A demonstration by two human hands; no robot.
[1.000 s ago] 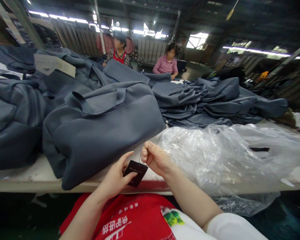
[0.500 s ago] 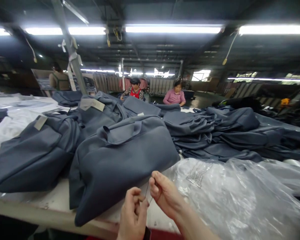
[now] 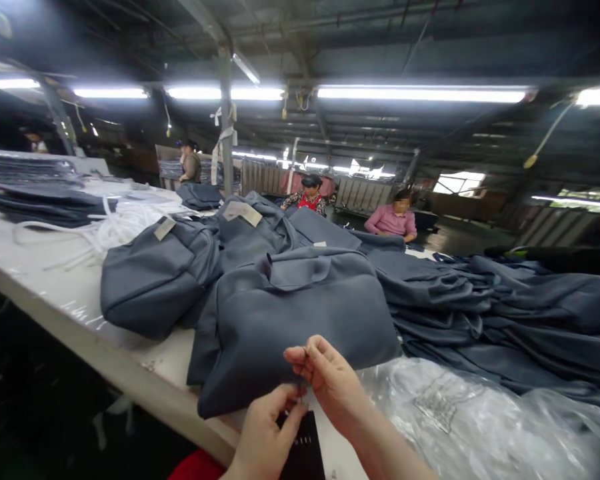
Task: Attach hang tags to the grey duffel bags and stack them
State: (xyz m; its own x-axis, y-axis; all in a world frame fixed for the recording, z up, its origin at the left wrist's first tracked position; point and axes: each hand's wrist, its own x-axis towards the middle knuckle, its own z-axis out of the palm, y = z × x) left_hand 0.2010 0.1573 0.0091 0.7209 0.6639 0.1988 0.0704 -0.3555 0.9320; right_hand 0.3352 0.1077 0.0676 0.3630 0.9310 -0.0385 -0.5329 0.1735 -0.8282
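Low in the view, my left hand (image 3: 263, 430) is closed in a pinch at the top of a black hang tag (image 3: 305, 447) with small pale print. Just above it, my right hand (image 3: 327, 373) pinches something thin, seemingly the tag's string, though its fingers partly hide it. Behind both hands a dark blue-grey fabric bag (image 3: 300, 307) lies on the table, its handle strap upward. Neither hand visibly grips the bag.
More such bags (image 3: 160, 273) with cream tags lie at left, beside white cord (image 3: 125, 223). A pile of dark fabric pieces (image 3: 520, 313) and clear plastic bags (image 3: 480, 407) lie at right. The table edge (image 3: 105, 360) runs along the left. Two people (image 3: 393, 217) sit opposite.
The view has swung left, so things appear farther right. A black hang tag now shows beneath my left hand. My hands remain close together, both pinching.
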